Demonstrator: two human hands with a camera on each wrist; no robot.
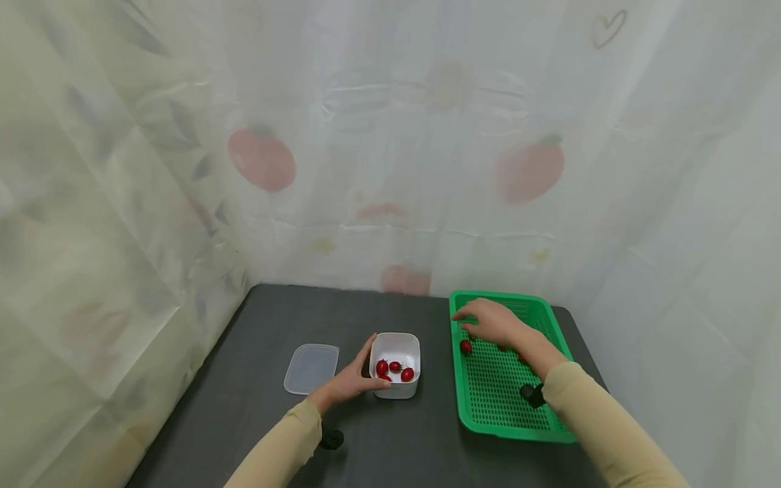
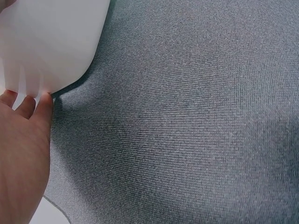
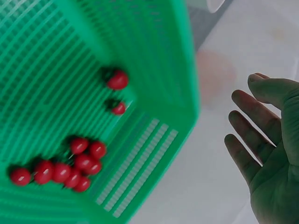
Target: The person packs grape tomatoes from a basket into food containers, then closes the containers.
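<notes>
My left hand (image 1: 346,382) holds a white square plastic box (image 1: 410,390), thumb at its near side and fingers along its left side. Several cherry tomatoes (image 1: 395,367) lie in the bottom of this box. The left wrist view shows fingertips (image 2: 45,100) against the wall of the box. Over the far left part of a green basket (image 1: 482,428) hovers my right hand (image 1: 493,322), its fingers spread and nothing between them. More cherry tomatoes (image 3: 83,161) lie inside the basket, several of them clustered; the right hand and forearm partly hide them in the head view.
A translucent square lid (image 1: 311,369) lies flat on the dark grey table (image 1: 390,447), left of the box. White curtains (image 1: 390,176) with printed fruit hang behind and beside the table. Each wrist carries a small black camera (image 1: 332,439).
</notes>
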